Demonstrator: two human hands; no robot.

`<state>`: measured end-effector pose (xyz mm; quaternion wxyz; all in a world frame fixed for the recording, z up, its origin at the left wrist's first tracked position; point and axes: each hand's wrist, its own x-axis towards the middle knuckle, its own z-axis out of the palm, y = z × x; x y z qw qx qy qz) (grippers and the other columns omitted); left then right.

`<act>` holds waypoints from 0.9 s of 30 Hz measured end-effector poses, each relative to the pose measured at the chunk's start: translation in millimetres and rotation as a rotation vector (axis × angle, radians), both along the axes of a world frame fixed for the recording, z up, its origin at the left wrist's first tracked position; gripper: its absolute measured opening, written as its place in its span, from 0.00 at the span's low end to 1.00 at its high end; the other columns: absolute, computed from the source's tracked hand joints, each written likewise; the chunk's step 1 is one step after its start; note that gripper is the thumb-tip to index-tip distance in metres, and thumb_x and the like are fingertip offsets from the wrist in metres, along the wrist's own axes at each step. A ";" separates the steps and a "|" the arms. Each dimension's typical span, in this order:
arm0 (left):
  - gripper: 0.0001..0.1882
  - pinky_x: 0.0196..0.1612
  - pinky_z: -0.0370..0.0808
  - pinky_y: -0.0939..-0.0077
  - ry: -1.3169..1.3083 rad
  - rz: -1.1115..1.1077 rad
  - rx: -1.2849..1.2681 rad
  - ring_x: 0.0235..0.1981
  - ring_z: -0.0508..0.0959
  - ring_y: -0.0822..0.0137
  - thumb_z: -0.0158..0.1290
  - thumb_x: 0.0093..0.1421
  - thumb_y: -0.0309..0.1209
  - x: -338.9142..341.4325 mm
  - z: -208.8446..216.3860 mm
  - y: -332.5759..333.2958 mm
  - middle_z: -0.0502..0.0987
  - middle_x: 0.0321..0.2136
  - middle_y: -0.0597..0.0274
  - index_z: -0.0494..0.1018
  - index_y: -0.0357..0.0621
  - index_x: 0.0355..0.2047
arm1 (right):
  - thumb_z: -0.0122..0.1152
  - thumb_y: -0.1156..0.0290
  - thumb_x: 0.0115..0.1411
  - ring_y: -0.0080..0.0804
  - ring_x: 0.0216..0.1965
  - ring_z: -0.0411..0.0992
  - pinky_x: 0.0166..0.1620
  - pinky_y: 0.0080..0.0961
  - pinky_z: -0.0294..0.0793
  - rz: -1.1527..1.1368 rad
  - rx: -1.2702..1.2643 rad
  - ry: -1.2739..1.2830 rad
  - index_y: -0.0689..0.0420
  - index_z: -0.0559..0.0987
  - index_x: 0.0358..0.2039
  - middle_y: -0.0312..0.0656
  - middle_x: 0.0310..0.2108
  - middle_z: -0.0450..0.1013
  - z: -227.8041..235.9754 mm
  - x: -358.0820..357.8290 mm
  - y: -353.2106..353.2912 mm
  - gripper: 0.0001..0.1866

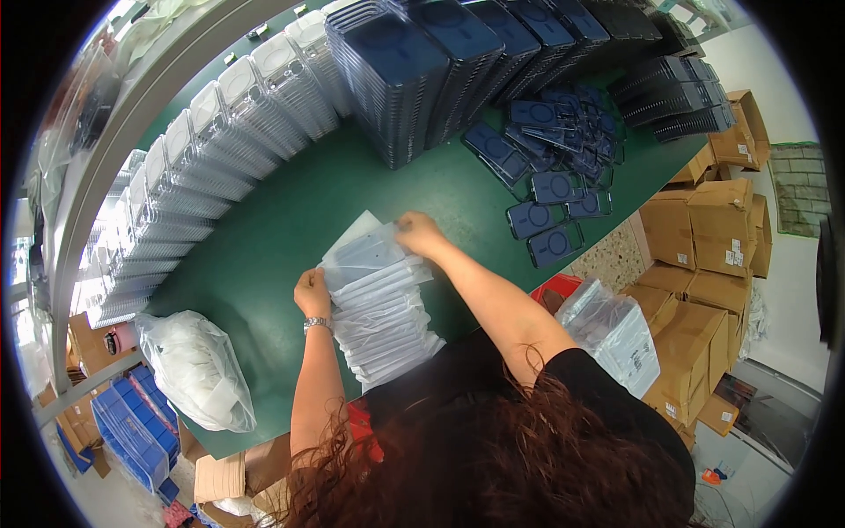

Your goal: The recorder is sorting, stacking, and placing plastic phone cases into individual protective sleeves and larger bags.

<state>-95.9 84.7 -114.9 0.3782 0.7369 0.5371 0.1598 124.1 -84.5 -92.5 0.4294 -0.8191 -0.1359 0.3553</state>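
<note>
A row of overlapping, flat, whitish plastic sleeves (383, 326) lies on the green table (264, 229) just in front of me. Their contents I cannot make out. At the far end of the row, my left hand (312, 295) grips the left edge of a translucent plastic bag (363, 255), its fingers closed. My right hand (420, 235) pinches the same bag at its upper right corner. A pale flat sheet or flap sticks out beyond the bag's far edge.
Clear phone cases (204, 141) stand in stacks along the left and back. Tall stacks of dark blue phone cases (396, 70) rise at the back, with loose blue cases (554, 189) at right. A stuffed plastic bag (195, 370) sits front left; cardboard boxes (704, 220) stand right.
</note>
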 end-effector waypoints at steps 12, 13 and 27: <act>0.15 0.36 0.72 0.78 -0.293 -0.095 -0.060 0.29 0.71 0.75 0.52 0.59 0.26 -17.4 33.2 -16.4 0.73 0.34 0.62 0.74 0.36 0.47 | 0.64 0.67 0.52 0.47 0.36 0.75 0.41 0.34 0.76 -0.160 -0.279 -1.269 0.63 0.77 0.45 0.52 0.33 0.77 76.3 183.2 -127.2 0.21; 0.16 0.36 0.72 0.79 -0.316 -0.184 -0.052 0.29 0.71 0.75 0.51 0.59 0.26 -23.3 33.8 -17.7 0.73 0.34 0.62 0.74 0.38 0.47 | 0.63 0.66 0.53 0.49 0.40 0.74 0.46 0.35 0.73 -0.095 -0.163 -1.168 0.62 0.78 0.44 0.53 0.36 0.76 87.4 161.1 -112.9 0.19; 0.12 0.26 0.66 0.83 -0.231 -0.047 -0.371 0.23 0.70 0.80 0.53 0.59 0.31 -23.5 33.1 -24.0 0.76 0.24 0.67 0.78 0.37 0.39 | 0.65 0.62 0.56 0.17 0.23 0.65 0.26 0.17 0.65 0.246 0.170 0.149 0.62 0.79 0.35 0.32 0.22 0.71 7.6 -14.5 -18.1 0.15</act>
